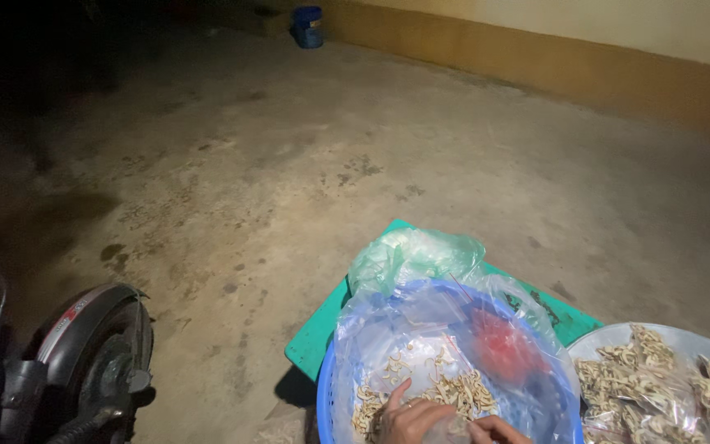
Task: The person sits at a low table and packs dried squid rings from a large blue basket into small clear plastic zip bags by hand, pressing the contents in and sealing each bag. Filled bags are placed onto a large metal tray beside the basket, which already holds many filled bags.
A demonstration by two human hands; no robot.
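Left hand (404, 419) rests on pale curved pieces (454, 390) inside blue basin (324, 395), thumb raised, fingers loosely curled; grip cannot be told. Right hand (499, 429) close beside it, mostly cut off at frame edge, state unclear. Pieces look dry, beige, hooked, lying on clear plastic liner (421, 321) w/ a red blur (503, 345) beneath. Basin sits on green board (314, 341). To the right, a white tray (618, 333) holds bagged pieces. Scooter wheel (96, 353) at left; blue container (307, 26) by far wall.
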